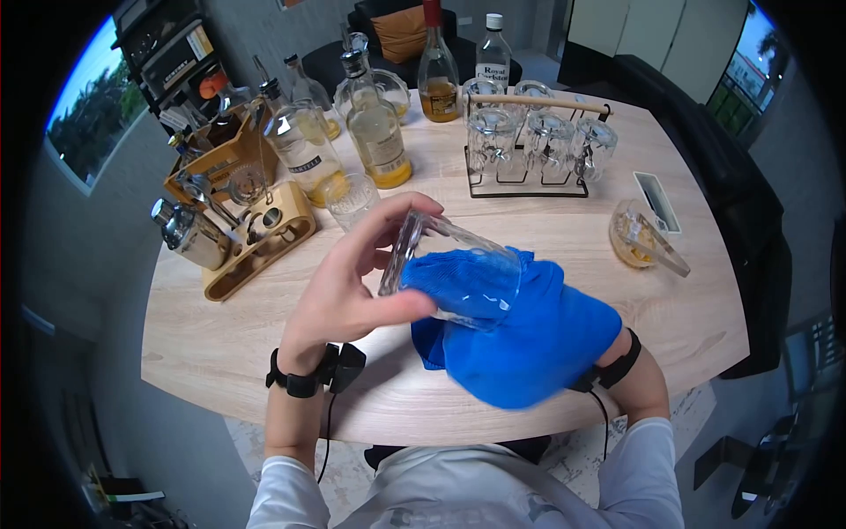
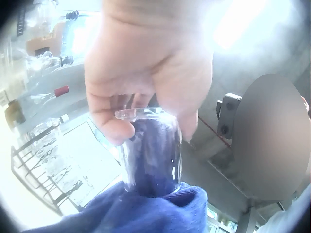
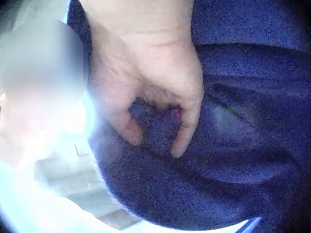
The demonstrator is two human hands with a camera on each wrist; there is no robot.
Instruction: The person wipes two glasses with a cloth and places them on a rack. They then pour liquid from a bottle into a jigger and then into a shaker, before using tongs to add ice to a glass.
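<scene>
My left hand [image 1: 339, 286] grips a clear drinking glass [image 2: 151, 150] round its base, thumb on one side and fingers on the other. The glass is tilted with its mouth toward the right. Blue cloth [image 1: 538, 339] fills the inside of the glass and spills out over its rim. Under the draped cloth my right hand [image 3: 150, 73] is hidden in the head view. In the right wrist view its thumb and fingers pinch a bunched part of the cloth.
A wire rack [image 1: 529, 192] of upturned glasses stands at the back. Bottles [image 1: 379, 145], a wooden bar-tool stand [image 1: 300, 225] and a steel shaker [image 1: 189, 236] are at left. An ashtray-like glass bowl with tongs [image 1: 636, 238] sits at right, near a cut glass [image 1: 352, 196] further left.
</scene>
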